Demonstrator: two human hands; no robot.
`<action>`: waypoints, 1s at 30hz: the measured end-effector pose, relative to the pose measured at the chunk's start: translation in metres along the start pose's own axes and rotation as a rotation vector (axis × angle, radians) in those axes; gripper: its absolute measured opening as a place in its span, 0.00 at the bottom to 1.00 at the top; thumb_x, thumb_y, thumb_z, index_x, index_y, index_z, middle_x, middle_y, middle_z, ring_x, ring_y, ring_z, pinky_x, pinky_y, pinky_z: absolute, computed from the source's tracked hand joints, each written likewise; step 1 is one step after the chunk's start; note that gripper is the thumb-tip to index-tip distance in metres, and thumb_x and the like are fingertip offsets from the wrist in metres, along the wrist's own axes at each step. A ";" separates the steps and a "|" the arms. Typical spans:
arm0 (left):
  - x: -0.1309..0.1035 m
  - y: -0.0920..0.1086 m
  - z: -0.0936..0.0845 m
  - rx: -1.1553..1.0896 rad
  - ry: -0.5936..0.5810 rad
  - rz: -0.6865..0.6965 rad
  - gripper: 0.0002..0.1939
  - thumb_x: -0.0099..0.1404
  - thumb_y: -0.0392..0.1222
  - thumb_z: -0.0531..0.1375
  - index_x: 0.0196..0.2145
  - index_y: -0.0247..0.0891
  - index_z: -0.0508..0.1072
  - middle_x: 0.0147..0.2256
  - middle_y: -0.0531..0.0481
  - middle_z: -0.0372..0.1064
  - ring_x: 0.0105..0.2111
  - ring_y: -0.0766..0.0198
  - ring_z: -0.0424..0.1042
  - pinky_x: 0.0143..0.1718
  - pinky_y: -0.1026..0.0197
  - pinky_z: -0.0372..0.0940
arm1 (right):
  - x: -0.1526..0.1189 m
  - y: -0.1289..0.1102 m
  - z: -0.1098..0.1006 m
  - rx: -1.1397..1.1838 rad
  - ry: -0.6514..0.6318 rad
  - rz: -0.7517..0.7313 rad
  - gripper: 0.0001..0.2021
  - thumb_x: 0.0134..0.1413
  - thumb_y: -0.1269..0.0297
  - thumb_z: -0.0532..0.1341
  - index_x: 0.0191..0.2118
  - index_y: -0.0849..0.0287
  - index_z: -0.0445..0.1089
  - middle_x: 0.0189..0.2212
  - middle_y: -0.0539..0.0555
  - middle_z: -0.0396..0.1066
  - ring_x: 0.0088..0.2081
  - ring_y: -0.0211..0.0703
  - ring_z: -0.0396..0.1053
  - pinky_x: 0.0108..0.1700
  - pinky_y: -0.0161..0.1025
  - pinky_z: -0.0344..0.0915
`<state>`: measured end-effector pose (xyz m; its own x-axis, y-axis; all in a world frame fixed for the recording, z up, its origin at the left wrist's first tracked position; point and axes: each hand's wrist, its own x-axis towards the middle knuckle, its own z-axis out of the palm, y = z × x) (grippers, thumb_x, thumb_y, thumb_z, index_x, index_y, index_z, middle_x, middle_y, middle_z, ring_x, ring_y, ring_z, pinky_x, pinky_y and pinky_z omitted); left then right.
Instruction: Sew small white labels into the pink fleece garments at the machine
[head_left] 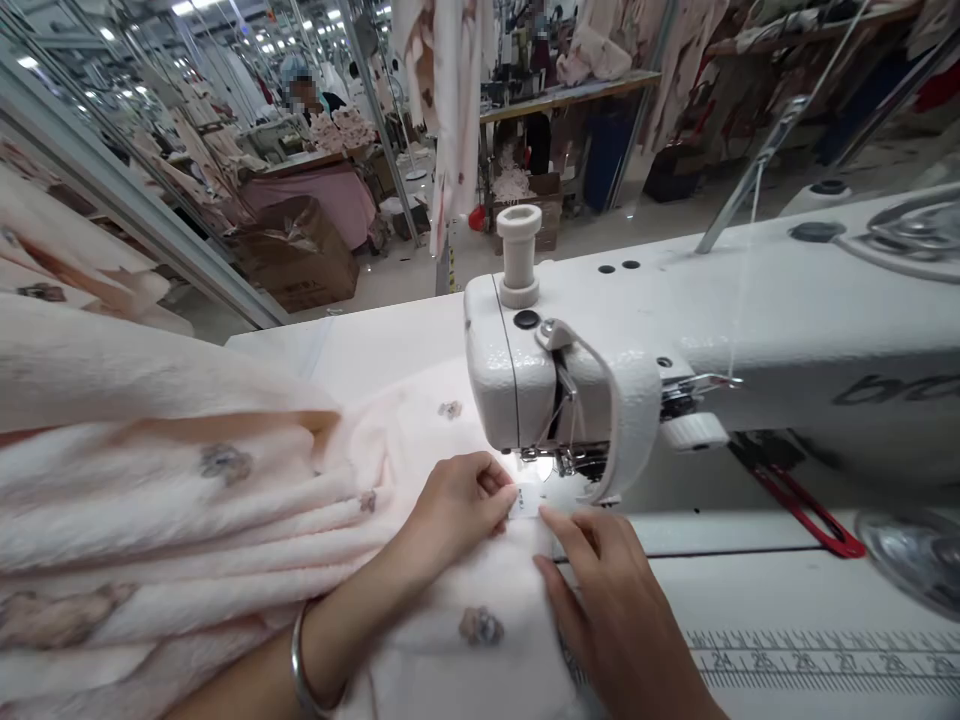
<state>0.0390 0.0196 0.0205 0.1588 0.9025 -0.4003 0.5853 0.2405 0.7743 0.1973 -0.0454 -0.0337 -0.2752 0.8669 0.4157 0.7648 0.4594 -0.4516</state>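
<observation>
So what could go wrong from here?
1. Fingers: the left hand and right hand are both close to the lit sewing area of the machine; a slip while it runs could hurt a fingertip.
2. Label: it's small, with fingertips at both side edges, so a small shift could leave it crooked.
3. Cloth: thick folds are bunched on the left; their drag might pull the work askew.

Fabric [247,520] on counter [360,335], left of sewing machine [750,300]. Label [527,502] between left hand [461,497] and right hand [611,585]. Ruler scale [814,660] right of the latter.
</observation>
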 end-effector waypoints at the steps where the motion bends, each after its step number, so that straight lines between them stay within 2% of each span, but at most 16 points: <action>1: 0.001 0.000 0.000 -0.016 -0.008 -0.007 0.04 0.54 0.35 0.54 0.23 0.35 0.65 0.17 0.57 0.63 0.17 0.72 0.63 0.22 0.70 0.57 | 0.000 0.000 0.000 0.001 0.001 -0.012 0.15 0.61 0.67 0.50 0.51 0.65 0.61 0.35 0.58 0.58 0.35 0.45 0.57 0.33 0.42 0.64; 9: 0.004 -0.002 0.002 -0.033 -0.016 -0.005 0.05 0.55 0.37 0.55 0.23 0.35 0.64 0.19 0.57 0.63 0.19 0.71 0.65 0.24 0.69 0.59 | -0.005 0.003 0.003 0.019 0.074 -0.093 0.18 0.59 0.70 0.54 0.54 0.71 0.60 0.38 0.62 0.58 0.37 0.46 0.56 0.35 0.46 0.63; 15: 0.004 -0.002 0.003 -0.044 0.001 0.005 0.06 0.55 0.39 0.57 0.23 0.36 0.64 0.18 0.57 0.62 0.18 0.69 0.64 0.21 0.68 0.58 | -0.004 0.003 0.002 0.011 0.064 -0.084 0.18 0.59 0.70 0.53 0.54 0.71 0.61 0.38 0.61 0.57 0.37 0.46 0.56 0.35 0.46 0.64; 23: 0.005 -0.002 0.006 0.064 0.043 0.049 0.05 0.55 0.37 0.56 0.23 0.35 0.66 0.21 0.55 0.65 0.21 0.70 0.65 0.25 0.68 0.58 | -0.002 0.002 0.001 0.019 0.012 -0.052 0.18 0.60 0.68 0.53 0.54 0.68 0.60 0.37 0.59 0.57 0.37 0.46 0.56 0.35 0.45 0.64; 27: -0.004 -0.001 0.002 0.285 0.112 0.123 0.04 0.57 0.36 0.56 0.31 0.35 0.70 0.26 0.53 0.68 0.26 0.66 0.68 0.27 0.66 0.61 | -0.001 0.001 -0.003 -0.002 -0.045 -0.033 0.16 0.60 0.68 0.52 0.53 0.67 0.61 0.36 0.58 0.56 0.36 0.45 0.56 0.34 0.44 0.65; 30: -0.021 -0.004 -0.005 0.531 0.166 0.296 0.10 0.61 0.36 0.53 0.40 0.36 0.69 0.35 0.48 0.69 0.31 0.64 0.70 0.32 0.61 0.66 | 0.000 0.001 -0.006 -0.009 -0.074 -0.031 0.16 0.59 0.69 0.52 0.53 0.66 0.61 0.36 0.57 0.56 0.36 0.44 0.56 0.34 0.43 0.66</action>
<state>0.0293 0.0017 0.0287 0.2739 0.9573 -0.0924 0.8572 -0.1994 0.4748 0.2014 -0.0457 -0.0296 -0.3413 0.8643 0.3695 0.7604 0.4850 -0.4320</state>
